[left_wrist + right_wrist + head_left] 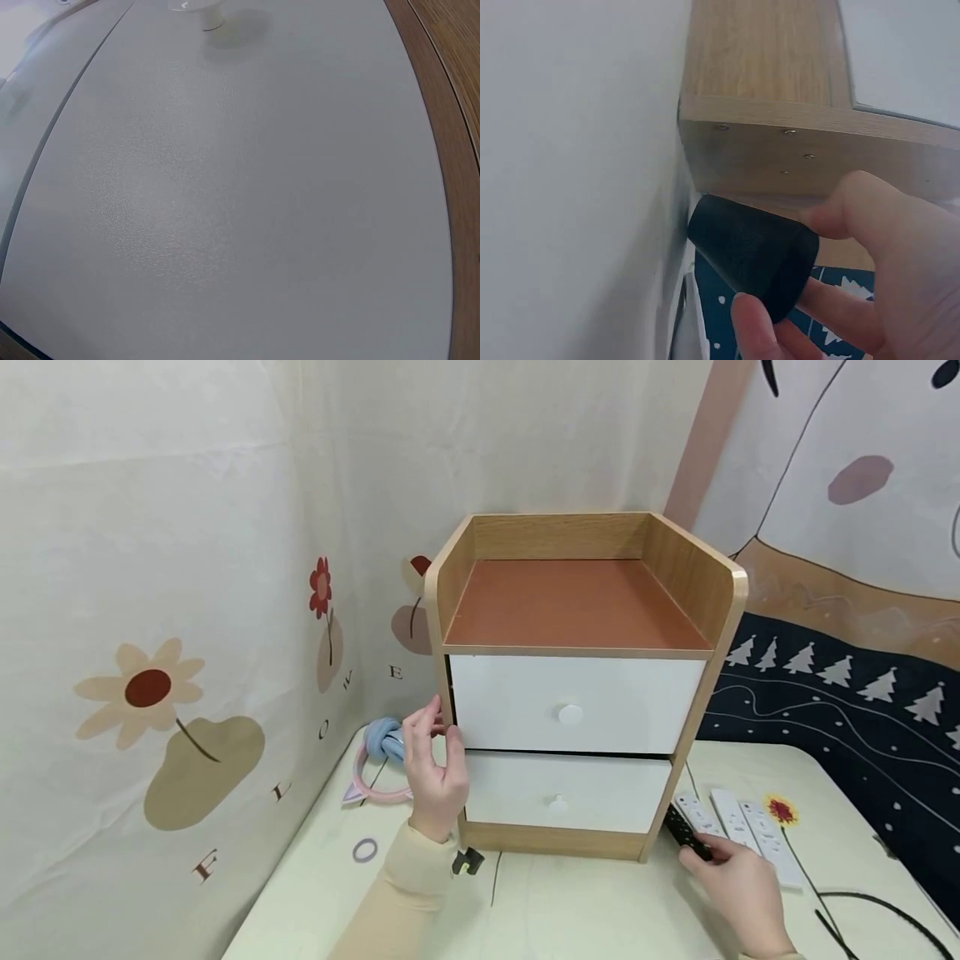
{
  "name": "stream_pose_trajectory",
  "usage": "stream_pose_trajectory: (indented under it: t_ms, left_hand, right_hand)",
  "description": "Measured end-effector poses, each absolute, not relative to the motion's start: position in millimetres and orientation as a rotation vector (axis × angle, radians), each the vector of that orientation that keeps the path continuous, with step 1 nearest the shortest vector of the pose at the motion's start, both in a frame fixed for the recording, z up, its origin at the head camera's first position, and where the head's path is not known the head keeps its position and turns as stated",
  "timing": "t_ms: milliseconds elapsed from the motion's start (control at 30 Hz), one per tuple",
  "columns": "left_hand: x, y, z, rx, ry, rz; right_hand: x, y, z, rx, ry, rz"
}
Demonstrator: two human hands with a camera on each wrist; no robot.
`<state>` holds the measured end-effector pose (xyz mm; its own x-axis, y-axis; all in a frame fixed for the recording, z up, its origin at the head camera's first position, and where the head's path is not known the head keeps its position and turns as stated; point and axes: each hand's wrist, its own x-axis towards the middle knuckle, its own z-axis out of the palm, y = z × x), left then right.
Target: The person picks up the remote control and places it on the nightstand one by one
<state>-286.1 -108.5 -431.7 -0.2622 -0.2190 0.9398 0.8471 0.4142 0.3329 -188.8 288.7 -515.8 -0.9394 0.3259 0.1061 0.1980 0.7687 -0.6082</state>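
Note:
A small wooden cabinet (558, 606) with a brown top tray and two white drawers stands on the table. My left hand (437, 781) touches its left side edge, beside the upper drawer (517, 702); some fingertips are hidden behind the side panel. In the left wrist view a white drawer front (247, 187) fills the picture, and the hand is out of sight. My right hand (738, 889) holds a black remote control (684, 833) low by the cabinet's right side. The right wrist view shows thumb and fingers pinching this dark piece (750, 244) near the wooden side panel (765, 52).
White power strips (750, 831) lie right of the cabinet, near black cables (885, 906). Left of it are a blue knotted coil (385, 739), a pink ring-shaped item (390, 796) and a small purple ring (365, 850). Patterned cloth (225, 527) hangs behind.

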Motion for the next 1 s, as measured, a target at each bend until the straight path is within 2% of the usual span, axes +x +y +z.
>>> stream_pose_trajectory:
  t_ms: [233, 500, 767, 1000]
  left_hand:
    - [-287, -108, -432, -0.595, -1.488, -1.132]
    - [-287, -108, -432, -0.586, -1.484, -1.132]
    - [-284, -107, -431, -0.583, -1.486, -1.140]
    - [-283, -108, -432, -0.579, -1.489, -1.147]
  right_hand:
    - [-187, 290, -510, -0.577, -2.649, 1.050]
    - [-178, 290, -485, -0.753, -2.326, 1.237]
    - [-161, 274, -468, -0.605, -1.919, 1.389]
    - [-152, 262, -448, -0.350, -1.482, 1.527]
